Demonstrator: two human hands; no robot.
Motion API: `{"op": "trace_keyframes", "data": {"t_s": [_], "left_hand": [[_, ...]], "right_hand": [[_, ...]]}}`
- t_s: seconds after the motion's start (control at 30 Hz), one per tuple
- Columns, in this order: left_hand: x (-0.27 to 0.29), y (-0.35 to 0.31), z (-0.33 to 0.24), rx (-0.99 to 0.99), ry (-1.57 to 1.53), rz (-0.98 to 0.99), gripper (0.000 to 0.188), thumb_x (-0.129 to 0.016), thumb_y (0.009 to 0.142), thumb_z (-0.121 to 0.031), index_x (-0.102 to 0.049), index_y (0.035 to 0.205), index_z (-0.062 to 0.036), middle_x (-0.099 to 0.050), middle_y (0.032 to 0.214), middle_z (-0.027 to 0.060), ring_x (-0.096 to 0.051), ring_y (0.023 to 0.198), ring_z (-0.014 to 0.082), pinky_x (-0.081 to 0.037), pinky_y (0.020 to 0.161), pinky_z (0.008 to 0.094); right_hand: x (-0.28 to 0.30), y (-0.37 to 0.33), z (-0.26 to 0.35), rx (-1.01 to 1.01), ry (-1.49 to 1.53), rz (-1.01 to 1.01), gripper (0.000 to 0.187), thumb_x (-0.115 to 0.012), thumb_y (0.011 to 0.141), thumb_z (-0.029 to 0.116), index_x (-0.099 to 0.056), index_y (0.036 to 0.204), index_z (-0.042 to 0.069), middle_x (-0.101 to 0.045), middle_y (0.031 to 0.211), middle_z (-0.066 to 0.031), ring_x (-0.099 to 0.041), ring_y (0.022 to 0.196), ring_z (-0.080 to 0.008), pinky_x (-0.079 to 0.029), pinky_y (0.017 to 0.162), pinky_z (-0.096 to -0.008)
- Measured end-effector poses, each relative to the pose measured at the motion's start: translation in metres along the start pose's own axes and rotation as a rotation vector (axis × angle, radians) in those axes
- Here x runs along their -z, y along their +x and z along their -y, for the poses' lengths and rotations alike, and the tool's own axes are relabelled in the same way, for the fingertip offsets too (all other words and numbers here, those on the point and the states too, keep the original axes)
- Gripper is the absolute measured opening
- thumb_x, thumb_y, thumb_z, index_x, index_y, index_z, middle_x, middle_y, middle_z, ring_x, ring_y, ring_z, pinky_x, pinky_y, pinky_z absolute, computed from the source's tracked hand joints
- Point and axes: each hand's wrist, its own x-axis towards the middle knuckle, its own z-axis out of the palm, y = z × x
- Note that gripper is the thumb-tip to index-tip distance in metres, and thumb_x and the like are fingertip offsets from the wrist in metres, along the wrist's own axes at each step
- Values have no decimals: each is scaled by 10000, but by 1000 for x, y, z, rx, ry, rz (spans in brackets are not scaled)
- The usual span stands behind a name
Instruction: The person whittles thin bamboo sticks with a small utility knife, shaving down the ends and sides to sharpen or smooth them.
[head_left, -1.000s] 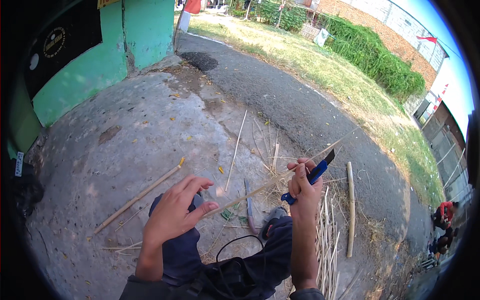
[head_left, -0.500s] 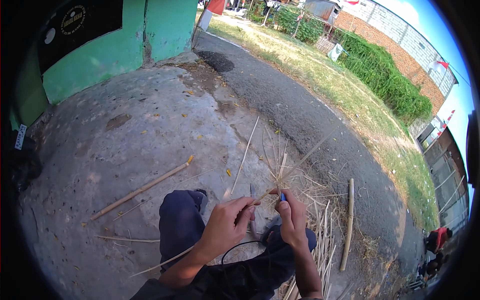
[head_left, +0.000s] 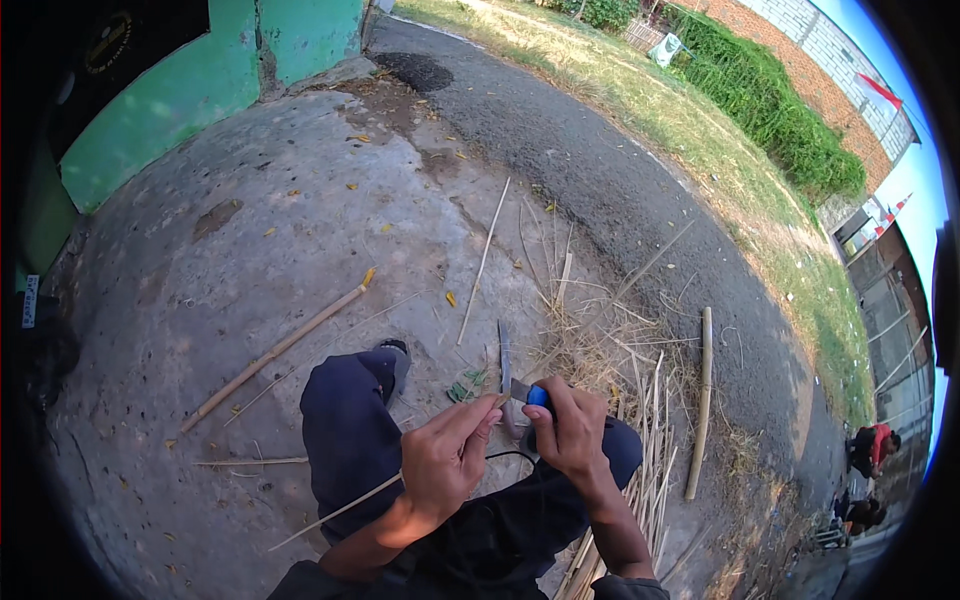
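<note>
My right hand (head_left: 574,426) is closed around the blue handle of a knife (head_left: 538,397), whose short blade points toward my left hand. In my left hand (head_left: 442,462) a thin bamboo strip (head_left: 362,497) is pinched between thumb and fingers. Its long tail runs back under my left forearm, and its front end meets the knife blade. Both hands are close together above my lap, the blade between them. Beyond them on the ground lies a second, longer blade (head_left: 504,346), its handle end partly hidden by my hands.
Split bamboo strips (head_left: 648,455) are heaped by my right leg, with pale shavings (head_left: 590,345) ahead of them. A thick bamboo piece (head_left: 701,405) lies at the right, a long bamboo stick (head_left: 275,352) at the left. Green leaves (head_left: 466,386) sit near the longer blade.
My right hand has turned and brought the knife nearer my left hand, showing more of its handle. The left hand has come slightly lower, still pinching the strip. The view has shifted downward.
</note>
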Motion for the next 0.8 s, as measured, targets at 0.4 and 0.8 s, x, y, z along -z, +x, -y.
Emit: {"op": "trace_keyframes", "data": {"t_s": [0.4,0.8], "left_hand": [[2,1,0,85,-62,59,161,-686,1033,-131,-743,1098,5,-717,840,170,-683,630,291,-494,552,357],[2,5,3,65,-25,37,141,-685,1026,-112,-734,1080,9,-723,869,194,-711,709,359,-529,600,392]], "right_hand": [[-10,0,-11,44,-4,-97,303,-764,950,361,-687,984,70,-629,678,-97,-627,555,-299,-465,535,-390],[-21,5,-19,17,23,-152,277,-762,953,333,-685,975,68,-652,710,-109,-637,571,-316,-471,545,-391]]}}
